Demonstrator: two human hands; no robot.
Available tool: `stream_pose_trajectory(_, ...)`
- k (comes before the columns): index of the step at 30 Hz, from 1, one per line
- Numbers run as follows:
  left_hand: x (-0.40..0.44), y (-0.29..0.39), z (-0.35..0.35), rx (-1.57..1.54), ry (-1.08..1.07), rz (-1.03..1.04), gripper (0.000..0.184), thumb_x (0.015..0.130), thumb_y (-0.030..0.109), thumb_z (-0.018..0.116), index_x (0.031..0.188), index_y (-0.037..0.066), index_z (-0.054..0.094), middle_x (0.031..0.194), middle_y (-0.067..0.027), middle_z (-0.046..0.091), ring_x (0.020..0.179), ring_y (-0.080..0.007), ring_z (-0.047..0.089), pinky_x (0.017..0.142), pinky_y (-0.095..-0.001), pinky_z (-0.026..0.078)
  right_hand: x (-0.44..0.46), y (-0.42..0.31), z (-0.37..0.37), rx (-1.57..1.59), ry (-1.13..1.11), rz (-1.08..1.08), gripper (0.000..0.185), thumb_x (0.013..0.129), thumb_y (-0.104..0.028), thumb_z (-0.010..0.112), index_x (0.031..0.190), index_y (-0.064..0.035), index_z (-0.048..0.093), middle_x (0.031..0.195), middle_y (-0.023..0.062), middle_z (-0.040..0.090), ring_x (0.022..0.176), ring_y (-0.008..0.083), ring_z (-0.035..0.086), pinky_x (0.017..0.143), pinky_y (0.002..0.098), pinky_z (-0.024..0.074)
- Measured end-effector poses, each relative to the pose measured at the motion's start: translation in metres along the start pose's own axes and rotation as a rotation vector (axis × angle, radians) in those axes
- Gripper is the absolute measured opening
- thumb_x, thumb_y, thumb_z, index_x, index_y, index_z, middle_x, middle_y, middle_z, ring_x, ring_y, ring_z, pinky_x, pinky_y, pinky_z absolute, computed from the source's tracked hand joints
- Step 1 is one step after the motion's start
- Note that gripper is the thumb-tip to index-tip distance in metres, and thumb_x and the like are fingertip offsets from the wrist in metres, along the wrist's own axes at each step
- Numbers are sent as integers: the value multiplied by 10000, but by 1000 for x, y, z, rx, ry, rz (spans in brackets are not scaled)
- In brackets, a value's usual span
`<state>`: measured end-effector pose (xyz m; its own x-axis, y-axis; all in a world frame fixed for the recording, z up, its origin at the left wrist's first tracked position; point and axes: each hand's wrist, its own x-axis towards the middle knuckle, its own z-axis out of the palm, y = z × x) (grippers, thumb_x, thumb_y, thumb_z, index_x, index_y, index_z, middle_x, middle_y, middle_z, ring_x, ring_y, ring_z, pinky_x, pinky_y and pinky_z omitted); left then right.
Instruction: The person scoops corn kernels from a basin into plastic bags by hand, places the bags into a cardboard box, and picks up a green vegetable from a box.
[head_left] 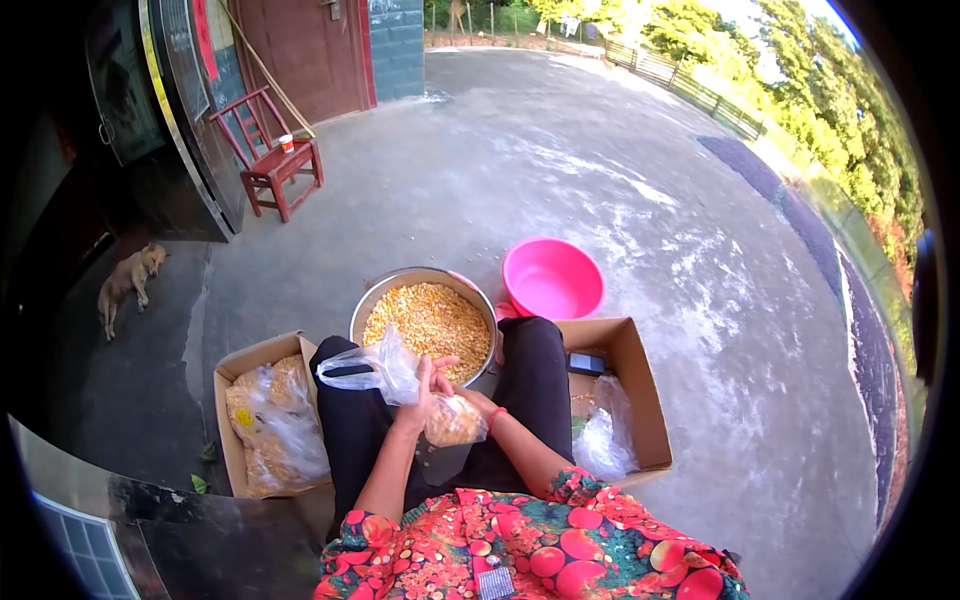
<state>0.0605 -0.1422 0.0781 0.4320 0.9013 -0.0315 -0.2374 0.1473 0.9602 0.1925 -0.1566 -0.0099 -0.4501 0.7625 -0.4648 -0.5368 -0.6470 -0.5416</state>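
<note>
Kernel bag point(455, 424) looked soft, slippery, weighty at the near end — neck seemed the best hold. Left hand point(424, 388) pinched it there; right hand point(476, 402) — couldn't tell.

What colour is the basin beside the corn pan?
Bright pink; the basin shows best in the head view.

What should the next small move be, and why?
Probably knot the bag: corn sits in its lower part, the left hand and right hand meet near its neck, and what looks like its loose top spreads free.
</note>
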Motion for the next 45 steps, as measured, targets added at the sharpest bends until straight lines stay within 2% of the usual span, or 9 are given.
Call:
stream_pose_trajectory(4,-6,31,27,-14,-103,54,480,918,401,280,1001,36,581,552,16,483,510,-49,436,528,-178,349,-7,-1,25,303,-237,-129,321,864,-210,459,1146,-56,457,1034,71,567,874,151,574,807,295,444)
stream_pose_trajectory(8,-12,53,43,40,-10,176,428,913,352,343,941,8,597,565,8,496,543,-56,444,559,-196,352,-19,-4,46,617,-474,-260,340,880,-242,444,1175,-71,429,1065,83,554,895,169,574,840,311,439)
stream_pose_trajectory(10,-14,55,46,23,29,194,403,908,329,373,915,-4,599,566,3,498,558,-58,447,572,-203,352,-27,-10,44,526,-291,-241,327,889,-254,430,1150,-56,445,1068,113,548,918,209,571,848,348,447)
stream_pose_trajectory(12,-15,57,45,70,123,253,353,897,303,415,880,2,598,557,9,484,529,-57,419,546,-202,347,-7,-4,14,578,-411,-207,368,888,-304,415,1141,-38,449,1078,136,540,929,250,567,842,377,453)
stream_pose_trajectory(15,-16,60,40,-10,212,240,308,887,289,447,832,20,586,525,30,422,487,-49,368,509,-202,338,-24,-13,27,354,-288,-178,510,864,-426,400,1155,-9,440,1098,160,536,952,250,564,854,363,442)
stream_pose_trajectory(18,-16,75,36,-212,259,159,277,884,296,456,787,50,543,483,57,292,437,-35,280,457,-204,299,-29,-13,36,286,-108,-180,479,872,-397,402,1141,-5,459,1065,139,560,937,234,570,836,355,448)
stream_pose_trajectory(24,-23,126,14,-415,243,279,286,903,311,399,791,68,501,456,54,224,393,-48,206,435,-211,246,-32,-15,30,-33,-173,-226,461,873,-438,374,1149,-74,433,982,83,571,803,173,586,664,304,490)
stream_pose_trajectory(33,-82,226,-82,-79,467,558,340,896,345,395,761,47,488,478,37,243,436,-62,225,498,-233,266,-33,-14,36,-358,115,-198,300,839,-324,495,993,-68,521,783,1,564,627,69,533,519,202,437)
stream_pose_trajectory(45,-155,165,-228,115,1031,297,350,892,365,404,747,55,474,484,37,306,417,-69,290,476,-229,337,-25,-1,26,-635,178,-81,187,832,-211,496,963,-83,534,824,12,569,674,93,528,547,234,442)
